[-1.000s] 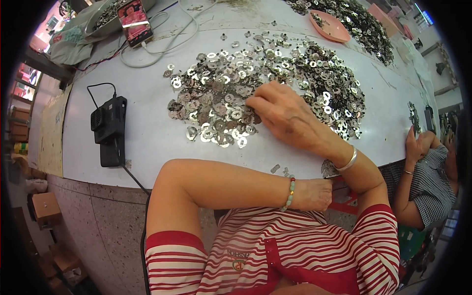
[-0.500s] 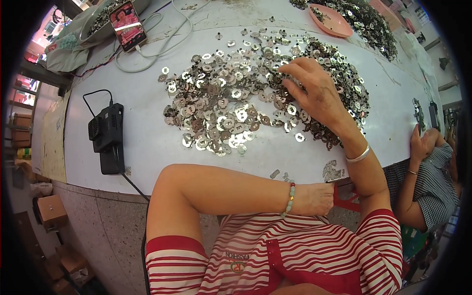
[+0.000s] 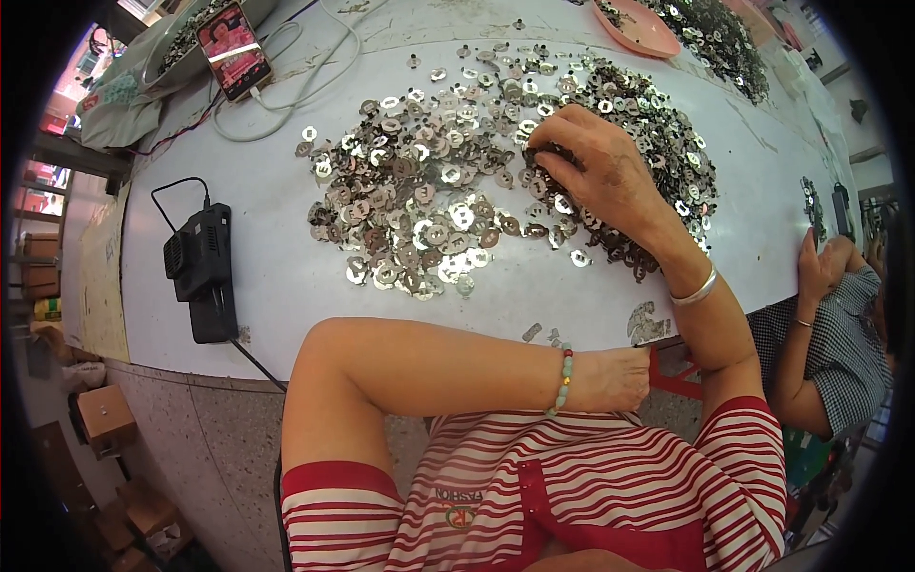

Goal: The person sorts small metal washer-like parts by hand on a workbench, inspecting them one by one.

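Observation:
Small round metal discs [image 3: 381,191] with cut-out slots lie in a wide, shiny heap over the middle of the table. My right hand [image 3: 600,167] is at the heap's right part. Its fingers and thumb are curled toward each other, with several small metal discs showing between them. My left forearm lies across in front of me along the table's near edge. At its end my left hand [image 3: 615,379] rests near the edge, away from the discs, its fingers bent down out of sight.
On the left are a black device [image 3: 205,272] with a cable and a phone [image 3: 233,52] propped on a basin. A pink tray [image 3: 637,29] and another disc heap [image 3: 720,48] stand far right. At right, another person's hand [image 3: 815,262] holds something dark.
My right hand has dipped slightly toward the discs, and its fingers and thumb have drawn closer together. My left hand stays put. The view has shifted a little.

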Demonstrator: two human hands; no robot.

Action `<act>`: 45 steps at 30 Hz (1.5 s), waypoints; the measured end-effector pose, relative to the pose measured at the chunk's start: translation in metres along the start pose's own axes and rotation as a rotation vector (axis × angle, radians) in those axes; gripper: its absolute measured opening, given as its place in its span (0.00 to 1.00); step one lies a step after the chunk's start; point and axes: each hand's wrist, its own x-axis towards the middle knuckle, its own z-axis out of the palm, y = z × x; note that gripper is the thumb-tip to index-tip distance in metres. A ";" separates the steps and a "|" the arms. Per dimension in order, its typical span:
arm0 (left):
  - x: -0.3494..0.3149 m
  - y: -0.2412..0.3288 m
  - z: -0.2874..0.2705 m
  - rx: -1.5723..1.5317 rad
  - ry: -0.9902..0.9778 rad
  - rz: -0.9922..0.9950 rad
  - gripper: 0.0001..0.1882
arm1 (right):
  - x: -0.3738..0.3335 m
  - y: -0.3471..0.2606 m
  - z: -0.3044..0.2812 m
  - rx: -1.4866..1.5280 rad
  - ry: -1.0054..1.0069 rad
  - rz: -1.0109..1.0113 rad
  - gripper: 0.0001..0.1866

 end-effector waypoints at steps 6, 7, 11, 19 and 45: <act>0.000 0.000 -0.007 0.039 0.003 -0.020 0.08 | 0.002 0.008 0.000 0.061 0.067 -0.035 0.07; -0.001 -0.001 -0.005 -0.010 0.036 -0.029 0.08 | 0.003 0.007 -0.001 0.060 0.067 -0.036 0.07; 0.000 0.000 -0.007 -0.050 -0.005 -0.031 0.08 | 0.002 0.003 -0.004 0.333 0.012 0.216 0.06; -0.001 -0.002 -0.016 0.001 -0.040 -0.015 0.07 | 0.003 0.000 -0.012 0.867 -0.086 0.516 0.08; -0.005 0.000 -0.004 -0.037 0.062 -0.034 0.07 | 0.001 0.003 -0.007 1.262 -0.178 0.585 0.09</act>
